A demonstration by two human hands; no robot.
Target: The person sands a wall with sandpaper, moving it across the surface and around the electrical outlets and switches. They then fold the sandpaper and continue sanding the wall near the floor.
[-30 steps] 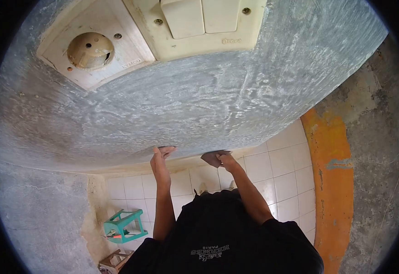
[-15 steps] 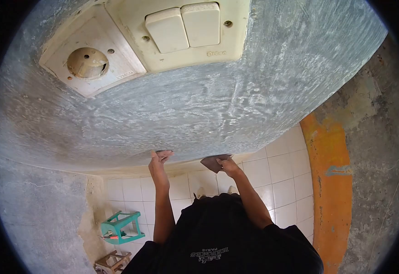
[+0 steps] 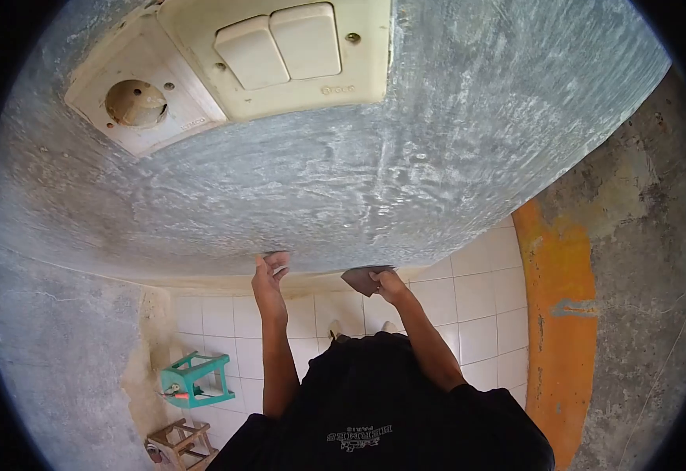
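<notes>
My right hand point(image 3: 390, 286) grips a dark brown sheet of sandpaper point(image 3: 359, 280) against the lower part of the grey wall point(image 3: 319, 188). The thumb lies over the sheet; the fingers behind it are mostly hidden. To its left, my left hand point(image 3: 269, 275) is raised to the same wall, its fingertips at the surface. Its thumb and fingers are apart, and I see nothing held in it. White scuffs and ripples cover the wall above both hands.
Above are a double light switch point(image 3: 280, 55) and a wall socket point(image 3: 143, 98). A green plastic stool point(image 3: 198, 378) and a wooden stool point(image 3: 182, 443) stand on the white tiled floor point(image 3: 480, 302) at lower left. An orange painted strip point(image 3: 559, 345) edges the right-hand wall.
The switch, socket and stools have shifted left in view as the head moved. My left hand has moved slightly up along the wall. My right hand still holds the sandpaper at nearly the same spot.
</notes>
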